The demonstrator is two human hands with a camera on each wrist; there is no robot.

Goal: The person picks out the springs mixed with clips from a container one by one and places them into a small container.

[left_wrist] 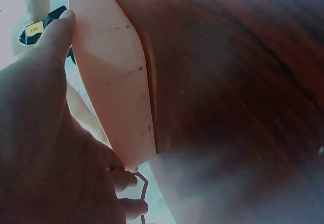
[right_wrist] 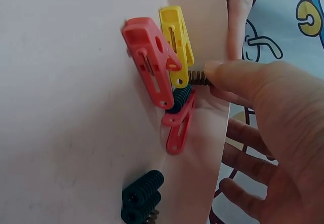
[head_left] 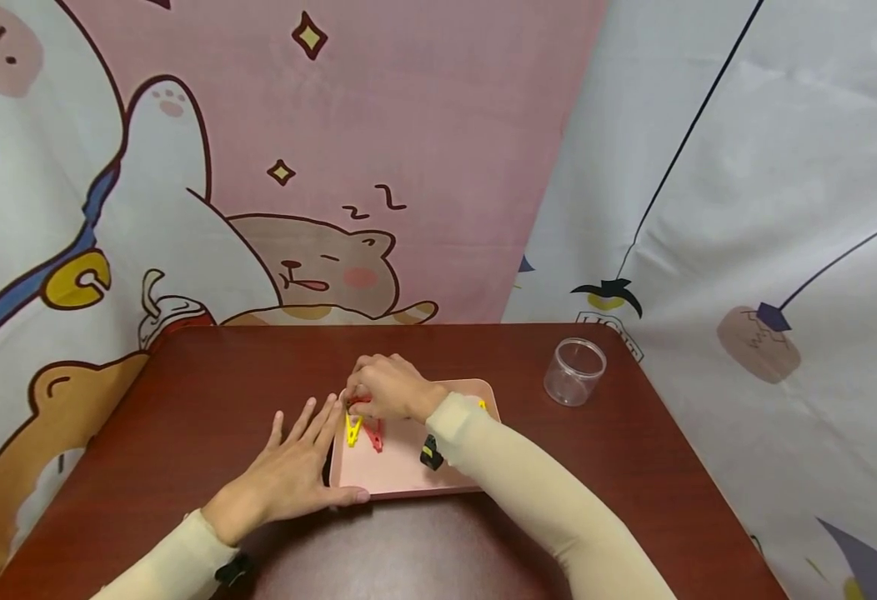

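Observation:
A shallow pink tray (head_left: 401, 479) lies on the table. My left hand (head_left: 288, 471) has its fingers straight along the tray's left side, with the thumb at the front edge; the left wrist view shows the tray wall (left_wrist: 114, 72) beside it. Over the tray's far left corner, my right hand (head_left: 389, 387) pinches a small metal spring (right_wrist: 198, 78) between thumb and finger. Close to it lie a yellow clothespin (right_wrist: 174, 39), a red clothespin (right_wrist: 147, 59), another red clothespin (right_wrist: 180, 127) and a dark green spring (right_wrist: 180, 98). More dark green springs (right_wrist: 142, 196) lie apart from these.
A clear round jar (head_left: 573, 375) stands on the dark red table (head_left: 633, 467), right of the tray. Another yellow piece (head_left: 483, 405) shows at the tray's right side, partly behind the right sleeve. A printed cloth (head_left: 446, 167) hangs behind the table.

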